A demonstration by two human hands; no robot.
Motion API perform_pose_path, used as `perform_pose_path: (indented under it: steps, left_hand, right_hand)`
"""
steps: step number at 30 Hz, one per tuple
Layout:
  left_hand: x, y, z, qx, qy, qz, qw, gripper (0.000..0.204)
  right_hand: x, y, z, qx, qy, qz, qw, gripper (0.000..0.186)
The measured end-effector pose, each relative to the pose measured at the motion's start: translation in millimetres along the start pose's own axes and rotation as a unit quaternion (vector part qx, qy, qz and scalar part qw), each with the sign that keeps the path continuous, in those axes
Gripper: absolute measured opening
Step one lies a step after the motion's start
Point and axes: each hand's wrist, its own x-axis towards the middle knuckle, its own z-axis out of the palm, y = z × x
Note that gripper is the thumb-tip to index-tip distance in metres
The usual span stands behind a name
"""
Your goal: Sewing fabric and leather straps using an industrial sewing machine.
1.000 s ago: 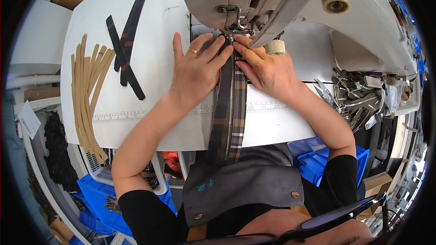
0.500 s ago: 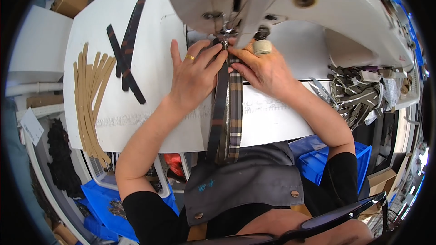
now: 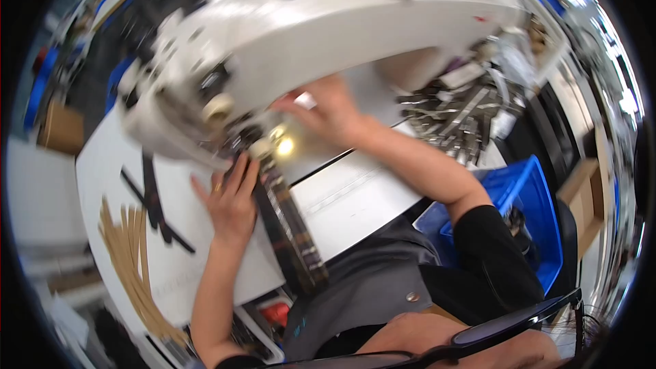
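Observation:
My left hand (image 3: 231, 201) rests with spread fingers at the upper end of a plaid fabric strip (image 3: 302, 249) with a dark band and zipper, just before the presser-foot area of the white sewing machine (image 3: 355, 20). The strip runs down to the table's front edge. My right hand (image 3: 326, 113) is off the strip, under the machine's arm to the right of the needle area, blurred, its fingers partly hidden. A small bright light shows below it.
Tan strips (image 3: 130, 260) and dark strips (image 3: 157, 212) lie left on the white table (image 3: 355, 191). A pile of straps and pieces (image 3: 458, 123) sits at the right. A blue bin (image 3: 540, 198) and cardboard box (image 3: 584, 198) are beside me at the lower right.
The view has swung and tilted, blurring the picture. My right hand has let go of the strip and moved right and up under the machine arm. My left hand stays at the strip.

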Motion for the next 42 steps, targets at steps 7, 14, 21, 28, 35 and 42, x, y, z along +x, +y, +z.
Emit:
perform_pose_path:
  steps: [7,14,21,28,35,42]
  left_hand:
    - [-0.6,-0.5,-5.8,-0.005,-0.062,0.0,0.998,0.033]
    - [-3.8,-3.1,-1.3,-0.03,-0.08,-0.002,0.996,0.043]
    - [-2.4,-4.7,-1.8,-0.02,-0.05,0.007,0.999,0.03]
    - [-2.6,-4.0,0.0,-0.025,-0.058,-0.003,0.998,0.029]
    - [-0.5,-2.2,-2.9,-0.033,-0.067,-0.007,0.997,0.034]
    - [0.5,0.0,-0.8,-0.038,-0.022,0.004,0.999,0.045]
  right_hand:
    - [-10.3,-37.0,-43.2,-0.06,-0.087,0.046,0.993,0.015]
    - [-70.6,7.3,-199.9,-0.131,0.422,0.217,0.871,0.044]
    - [-92.9,64.3,-205.2,-0.266,0.335,0.19,0.884,0.046]
    - [-85.6,64.3,-208.7,-0.301,0.342,0.193,0.869,0.039]
    - [-88.1,69.4,-210.9,-0.396,0.319,0.172,0.844,0.038]
    - [-72.1,-2.4,-193.7,-0.266,0.337,0.116,0.896,0.037]
